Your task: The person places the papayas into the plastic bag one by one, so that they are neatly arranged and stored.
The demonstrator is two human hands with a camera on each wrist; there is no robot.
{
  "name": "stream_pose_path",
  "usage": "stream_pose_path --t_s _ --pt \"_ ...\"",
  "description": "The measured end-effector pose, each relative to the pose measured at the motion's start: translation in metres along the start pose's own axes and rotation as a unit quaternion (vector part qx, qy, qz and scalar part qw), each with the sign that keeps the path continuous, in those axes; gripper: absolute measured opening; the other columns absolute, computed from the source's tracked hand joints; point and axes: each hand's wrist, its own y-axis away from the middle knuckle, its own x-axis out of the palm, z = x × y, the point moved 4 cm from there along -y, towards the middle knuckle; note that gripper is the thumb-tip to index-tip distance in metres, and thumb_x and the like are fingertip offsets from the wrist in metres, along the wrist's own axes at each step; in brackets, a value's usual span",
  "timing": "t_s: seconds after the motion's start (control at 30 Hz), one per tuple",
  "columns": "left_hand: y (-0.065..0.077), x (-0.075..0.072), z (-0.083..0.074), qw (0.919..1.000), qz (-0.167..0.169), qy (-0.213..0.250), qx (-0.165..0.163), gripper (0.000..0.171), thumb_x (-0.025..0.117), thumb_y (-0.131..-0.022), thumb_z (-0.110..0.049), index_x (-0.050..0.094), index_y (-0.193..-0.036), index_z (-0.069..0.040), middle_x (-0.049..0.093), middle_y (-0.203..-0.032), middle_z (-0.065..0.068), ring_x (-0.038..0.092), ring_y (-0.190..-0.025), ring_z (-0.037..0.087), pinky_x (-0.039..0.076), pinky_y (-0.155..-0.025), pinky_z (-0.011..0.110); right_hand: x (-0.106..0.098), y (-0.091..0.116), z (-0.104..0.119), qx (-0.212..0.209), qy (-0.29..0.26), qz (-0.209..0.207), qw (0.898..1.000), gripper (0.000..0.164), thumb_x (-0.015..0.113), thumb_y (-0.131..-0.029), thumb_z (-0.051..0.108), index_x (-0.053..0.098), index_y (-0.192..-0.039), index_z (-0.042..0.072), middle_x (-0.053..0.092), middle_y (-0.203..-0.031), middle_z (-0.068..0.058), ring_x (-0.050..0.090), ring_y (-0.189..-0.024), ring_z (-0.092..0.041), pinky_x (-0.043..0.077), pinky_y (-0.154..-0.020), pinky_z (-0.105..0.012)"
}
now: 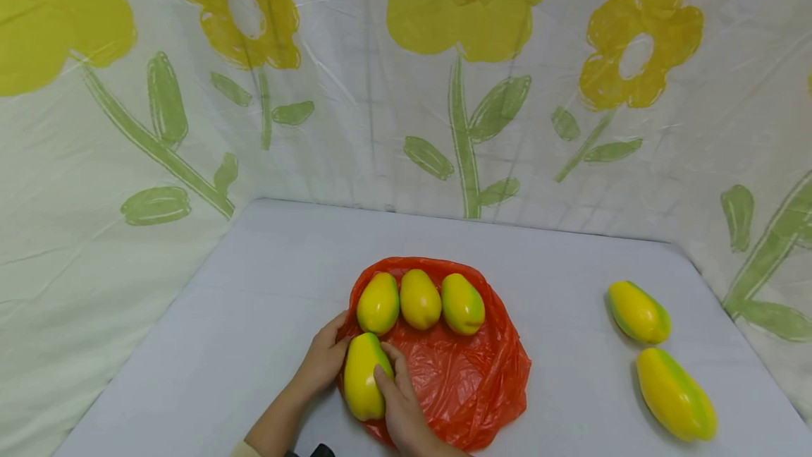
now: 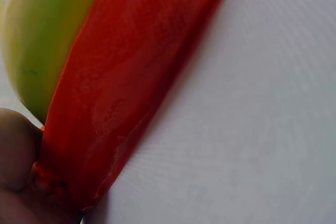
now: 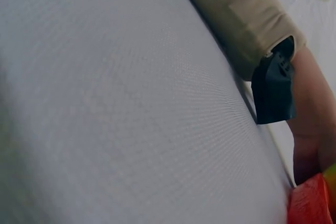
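Note:
My right hand [image 1: 404, 400] grips a yellow-green papaya [image 1: 363, 381] over the near left part of an opened red plastic bag [image 1: 453, 379]. On the left side my left hand [image 1: 326, 351] holds the bag's edge, with the red film [image 2: 113, 93] bunched between thumb and fingers in the left wrist view. Three more papayas lie in a row at the back of the bag: a left one [image 1: 378, 303], a middle one [image 1: 421, 300] and a right one [image 1: 463, 304]. The right wrist view catches only a corner of the bag [image 3: 310, 203].
Two papayas lie apart on the right of the white-covered table [image 1: 254, 288], one farther back [image 1: 639, 312] and one nearer [image 1: 677, 395]. A flower-printed curtain [image 1: 342, 125] hangs behind and along the sides. The left forearm wears a beige sleeve [image 3: 247, 19] and a dark strap [image 3: 273, 93].

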Motion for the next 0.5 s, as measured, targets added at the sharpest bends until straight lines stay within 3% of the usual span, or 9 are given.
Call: stream_pose_path --t_s 0.5 --pt "-0.0007 0.0004 0.0021 1.0 0.001 0.004 -0.008 0.046 0.044 -0.093 -0.004 0.04 -0.14 -0.003 0.043 -0.143 0.016 0.036 -0.135 0.036 0.029 -0.109 0.055 -0.0002 -0.0029 -0.0018 0.015 -0.015 -0.005 1.0 0.054 0.036 -0.098 0.041 0.02 -0.145 0.021 0.02 -0.149 -0.012 0.032 -0.124 -0.031 0.026 -0.105 -0.058"
